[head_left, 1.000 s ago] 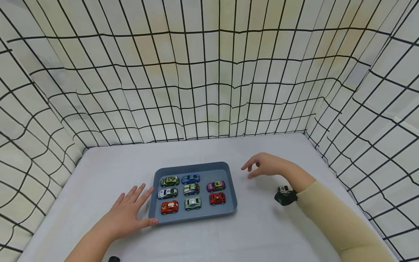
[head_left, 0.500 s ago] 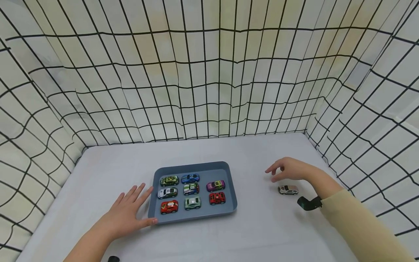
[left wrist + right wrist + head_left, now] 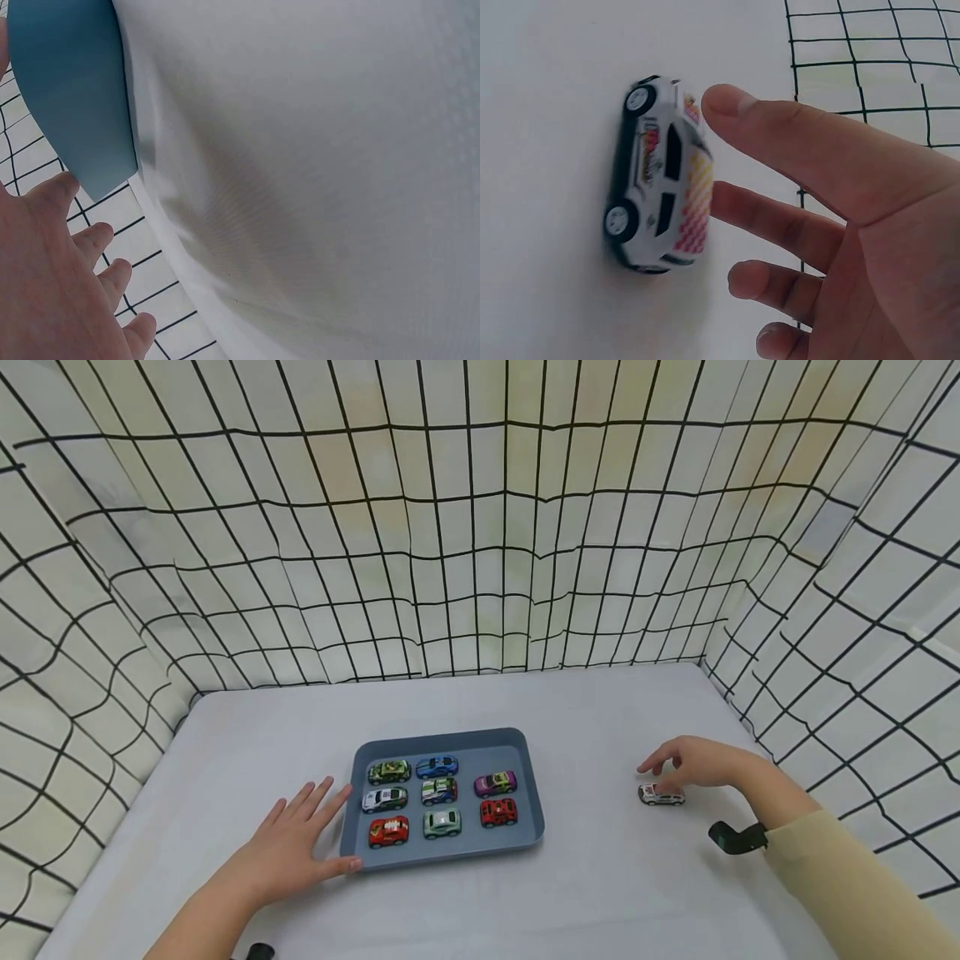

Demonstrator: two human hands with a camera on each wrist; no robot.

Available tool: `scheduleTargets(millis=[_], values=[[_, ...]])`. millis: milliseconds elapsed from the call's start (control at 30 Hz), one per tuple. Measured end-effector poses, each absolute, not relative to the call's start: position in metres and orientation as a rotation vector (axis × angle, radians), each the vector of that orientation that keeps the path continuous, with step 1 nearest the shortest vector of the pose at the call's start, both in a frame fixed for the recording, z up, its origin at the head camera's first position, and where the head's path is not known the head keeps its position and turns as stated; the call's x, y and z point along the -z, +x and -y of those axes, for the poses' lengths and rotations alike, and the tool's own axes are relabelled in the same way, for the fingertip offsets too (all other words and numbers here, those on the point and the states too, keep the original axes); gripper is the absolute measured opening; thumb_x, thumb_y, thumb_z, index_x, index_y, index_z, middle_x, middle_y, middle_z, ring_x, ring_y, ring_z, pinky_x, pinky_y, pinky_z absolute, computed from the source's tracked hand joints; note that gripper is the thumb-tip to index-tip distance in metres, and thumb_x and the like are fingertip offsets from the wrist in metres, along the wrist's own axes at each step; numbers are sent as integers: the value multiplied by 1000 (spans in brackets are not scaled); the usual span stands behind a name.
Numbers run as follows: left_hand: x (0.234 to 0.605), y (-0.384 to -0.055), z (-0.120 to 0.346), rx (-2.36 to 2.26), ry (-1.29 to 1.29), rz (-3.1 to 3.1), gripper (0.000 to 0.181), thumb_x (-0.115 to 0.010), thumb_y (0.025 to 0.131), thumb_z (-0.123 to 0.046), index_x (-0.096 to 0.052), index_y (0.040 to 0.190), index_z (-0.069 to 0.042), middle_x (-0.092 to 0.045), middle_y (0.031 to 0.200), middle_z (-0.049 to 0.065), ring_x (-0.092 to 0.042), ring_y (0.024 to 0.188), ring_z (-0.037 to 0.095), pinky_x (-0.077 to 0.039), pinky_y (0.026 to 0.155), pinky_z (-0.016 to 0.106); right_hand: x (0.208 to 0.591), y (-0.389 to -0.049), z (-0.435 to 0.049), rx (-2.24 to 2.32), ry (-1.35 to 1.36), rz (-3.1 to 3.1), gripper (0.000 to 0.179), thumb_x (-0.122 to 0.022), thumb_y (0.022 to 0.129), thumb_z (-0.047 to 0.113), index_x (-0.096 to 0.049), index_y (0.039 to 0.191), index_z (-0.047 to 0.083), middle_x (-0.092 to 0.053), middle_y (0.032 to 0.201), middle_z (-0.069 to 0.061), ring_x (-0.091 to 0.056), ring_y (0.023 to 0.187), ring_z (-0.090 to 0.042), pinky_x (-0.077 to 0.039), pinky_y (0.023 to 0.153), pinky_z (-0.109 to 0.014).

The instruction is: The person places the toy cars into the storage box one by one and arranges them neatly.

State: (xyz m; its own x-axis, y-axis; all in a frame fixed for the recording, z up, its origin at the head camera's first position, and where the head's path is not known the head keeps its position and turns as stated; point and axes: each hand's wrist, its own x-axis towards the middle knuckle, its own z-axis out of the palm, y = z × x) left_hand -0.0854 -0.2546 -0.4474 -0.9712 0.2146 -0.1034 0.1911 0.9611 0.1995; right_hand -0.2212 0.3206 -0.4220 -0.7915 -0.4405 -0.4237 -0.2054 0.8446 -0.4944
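A white toy car (image 3: 661,794) with a pink and yellow pattern on its roof stands on the white table. Just over it hovers my right hand (image 3: 701,762); in the right wrist view the thumb and loosely bent fingers (image 3: 776,225) are at the roof side of the car (image 3: 660,176), not gripping it. Whether a fingertip touches it I cannot tell. My left hand (image 3: 292,843) lies spread at the left side of a blue-grey tray (image 3: 480,852), its thumb at the near left corner. In the left wrist view, fingers (image 3: 112,281) are beside the tray wall (image 3: 71,90).
Several toy cars sit in rows in the tray, among them a purple one (image 3: 495,783), a red one (image 3: 498,812) and a pale green one (image 3: 442,822). A black wire grid (image 3: 480,568) over white cloth walls the table at the back and sides.
My right hand has moved right and slightly nearer, away from the tray to the white toy car, which stays put. My left hand and the tray have not moved.
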Motion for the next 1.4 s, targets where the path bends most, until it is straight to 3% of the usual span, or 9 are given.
scheduleTargets(millis=[333, 633, 1400], values=[[446, -85, 255, -295, 308, -2989, 113, -58, 69, -86, -35, 155, -16, -27, 158, 23, -22, 144, 49, -17, 111, 72, 426, -216, -327, 591, -455, -2472, 29, -79, 84, 22, -75, 113, 22, -62, 100, 3, -51, 94, -21, -45, 75, -35], [446, -85, 254, -298, 309, -2996, 113, -59, 69, -86, -35, 155, -16, -28, 158, 23, -22, 144, 49, -17, 111, 72, 426, -215, -328, 582, -442, -2463, 26, -80, 83, 20, -77, 109, 23, -64, 103, 3, -52, 95, -21, -45, 76, -36], [446, -85, 255, -296, 311, -2985, 114, -58, 69, -86, -36, 154, -15, -28, 158, 23, -23, 143, 49, -18, 110, 72, 432, -223, -317, 639, -520, -2464, 27, -79, 81, 23, -74, 108, 22, -59, 90, 1, -49, 88, -21, -41, 68, -35]])
